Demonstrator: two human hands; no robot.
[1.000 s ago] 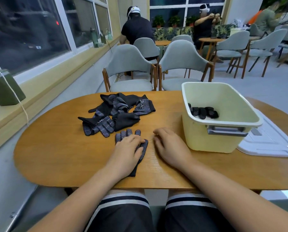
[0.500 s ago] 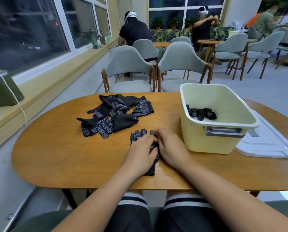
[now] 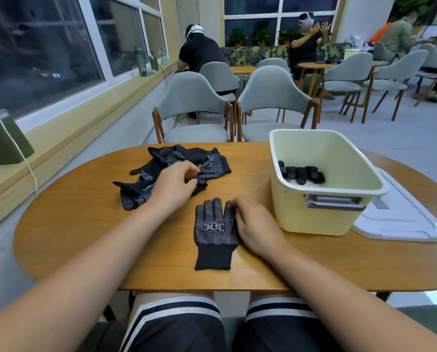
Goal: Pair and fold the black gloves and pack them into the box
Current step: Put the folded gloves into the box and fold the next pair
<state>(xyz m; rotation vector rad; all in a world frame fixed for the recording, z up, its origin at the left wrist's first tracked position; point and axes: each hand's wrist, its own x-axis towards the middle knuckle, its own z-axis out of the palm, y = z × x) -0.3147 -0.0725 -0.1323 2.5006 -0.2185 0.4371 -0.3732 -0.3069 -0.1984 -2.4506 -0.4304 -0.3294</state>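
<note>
Nearest the wearer, a single flat glove (image 3: 213, 232) lies dotted side up on the desk (image 3: 85, 237). Its long axis runs 6 to 12 o'clock, with the cuff toward the near edge and the fingers pointing away. The right hand (image 3: 256, 224) touches it on its 3 o'clock side, grip curled in and fingertips (image 3: 236, 205) apparently nipping the outer edge by the little finger. Beyond, at about 10 o'clock from that glove and apart from it, the left hand (image 3: 173, 185) is in the pile of gloves (image 3: 161, 158). Its grip is pinched together, thumb and forefingers closed on a fold of black fabric at the heap's near right side; which glove of the tangle it has, I cannot tell. The coming move likely turns on this: the mate must come from 10 o'clock down onto the flat glove, fingers turned to 12. The left hand is the nearer for that, while the right steadies the target. At 2 o'clock stands the box (image 3: 314, 217), one folded pair (image 3: 301, 174) inside, its lid (image 3: 402, 224) flat at 3 o'clock.
</note>
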